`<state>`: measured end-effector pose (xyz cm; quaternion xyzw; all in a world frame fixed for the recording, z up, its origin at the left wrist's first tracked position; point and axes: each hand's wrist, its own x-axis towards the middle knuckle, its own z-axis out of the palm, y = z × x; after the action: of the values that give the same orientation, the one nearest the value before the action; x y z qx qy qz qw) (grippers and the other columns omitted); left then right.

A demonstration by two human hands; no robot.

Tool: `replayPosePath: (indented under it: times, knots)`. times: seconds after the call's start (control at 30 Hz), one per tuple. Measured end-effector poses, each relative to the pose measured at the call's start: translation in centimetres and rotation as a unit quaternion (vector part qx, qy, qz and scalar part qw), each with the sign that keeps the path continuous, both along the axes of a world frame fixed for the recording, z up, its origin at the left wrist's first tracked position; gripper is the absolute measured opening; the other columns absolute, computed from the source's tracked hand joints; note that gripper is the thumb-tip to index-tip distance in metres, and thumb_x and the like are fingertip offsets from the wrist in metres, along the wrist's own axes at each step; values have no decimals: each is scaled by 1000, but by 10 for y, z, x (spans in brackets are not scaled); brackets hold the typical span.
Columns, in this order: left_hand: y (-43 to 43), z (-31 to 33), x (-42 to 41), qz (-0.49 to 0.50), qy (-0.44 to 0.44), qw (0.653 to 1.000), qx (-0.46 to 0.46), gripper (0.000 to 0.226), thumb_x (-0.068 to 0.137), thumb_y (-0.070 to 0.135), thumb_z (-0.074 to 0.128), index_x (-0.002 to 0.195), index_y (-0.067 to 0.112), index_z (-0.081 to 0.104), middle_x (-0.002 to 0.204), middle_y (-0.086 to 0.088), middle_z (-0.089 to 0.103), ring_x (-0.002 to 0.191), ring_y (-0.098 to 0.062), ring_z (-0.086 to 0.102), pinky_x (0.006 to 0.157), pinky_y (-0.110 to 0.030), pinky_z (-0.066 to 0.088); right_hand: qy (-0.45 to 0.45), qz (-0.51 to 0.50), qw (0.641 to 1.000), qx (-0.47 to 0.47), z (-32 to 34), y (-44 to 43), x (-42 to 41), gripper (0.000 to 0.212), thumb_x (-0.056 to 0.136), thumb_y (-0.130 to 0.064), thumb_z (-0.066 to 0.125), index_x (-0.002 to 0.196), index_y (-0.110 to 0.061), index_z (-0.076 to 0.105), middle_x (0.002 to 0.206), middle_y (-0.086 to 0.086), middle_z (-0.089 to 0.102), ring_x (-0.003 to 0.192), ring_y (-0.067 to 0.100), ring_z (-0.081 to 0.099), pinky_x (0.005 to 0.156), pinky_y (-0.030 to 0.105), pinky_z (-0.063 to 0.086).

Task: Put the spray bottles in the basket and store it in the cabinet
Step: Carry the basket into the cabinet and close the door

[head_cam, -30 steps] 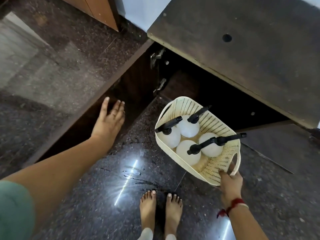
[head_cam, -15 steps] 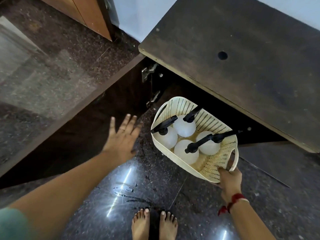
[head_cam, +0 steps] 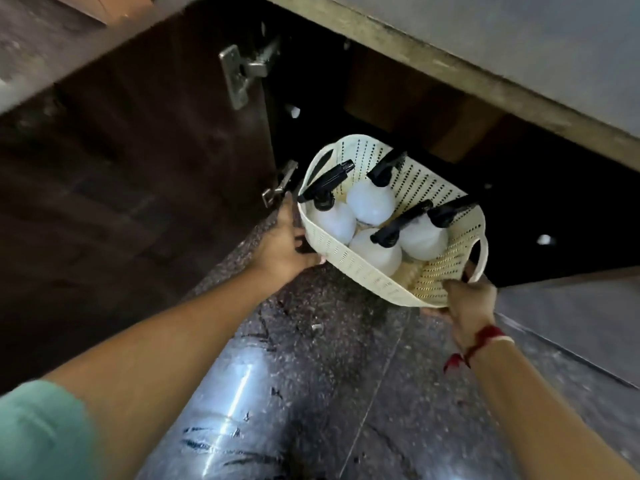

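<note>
home kitchen | granite floor (head_cam: 311, 358) | dark hinged cabinet door (head_cam: 156, 150) | counter (head_cam: 485, 46)

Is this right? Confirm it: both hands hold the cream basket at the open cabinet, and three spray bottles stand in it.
Not quite. The head view shows four spray bottles in the basket, not three. The rest holds: the left hand and the right hand both hold it at the open cabinet.

No legible text or labels
</note>
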<state>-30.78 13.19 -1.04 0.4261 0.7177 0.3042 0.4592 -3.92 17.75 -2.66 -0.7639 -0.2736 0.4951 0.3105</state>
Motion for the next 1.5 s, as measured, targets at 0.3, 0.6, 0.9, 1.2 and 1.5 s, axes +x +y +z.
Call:
replayPosePath:
  times: [0.3, 0.6, 0.9, 1.2, 1.5]
  knots:
    - [54, -23, 8, 8, 106, 992, 63, 89, 68, 12, 80, 137, 24, 24, 111, -10, 64, 101, -27, 62, 89, -44, 52, 2, -22, 1000, -16, -29, 38, 3, 26, 88, 1, 52, 105, -16, 61, 111, 18, 67, 84, 37, 69, 55, 42, 60]
    - [85, -28, 10, 0, 171, 982, 76, 65, 71, 11, 78, 123, 10, 40, 99, -12, 70, 96, -28, 66, 84, -42, 53, -17, -2, 1000, 1, -23, 82, 4, 27, 90, -5, 53, 113, -16, 62, 106, 11, 67, 81, 30, 66, 43, 32, 55]
    - [112, -29, 18, 2, 196, 978, 75, 60, 79, 8, 71, 129, 12, 37, 100, -14, 68, 97, -29, 64, 84, -35, 52, -8, 17, 1000, -1, -17, 120, 9, 24, 93, -5, 47, 114, -11, 56, 103, 12, 64, 74, 25, 64, 34, 30, 52]
    - [151, -41, 20, 30, 192, 974, 116, 52, 80, 5, 67, 124, 17, 42, 87, -7, 65, 85, -27, 65, 73, -30, 51, -7, 32, 999, -5, -18, 159, 13, 40, 94, -6, 44, 135, -9, 46, 126, 20, 61, 85, 34, 65, 39, 35, 52]
    - [173, -46, 20, 23, 206, 970, 124, 50, 78, 9, 69, 119, 20, 44, 88, -10, 68, 84, -26, 66, 78, -37, 56, -5, 70, 997, -19, -19, 185, 18, 42, 93, -6, 46, 135, -11, 45, 125, 19, 59, 101, 36, 61, 57, 41, 53]
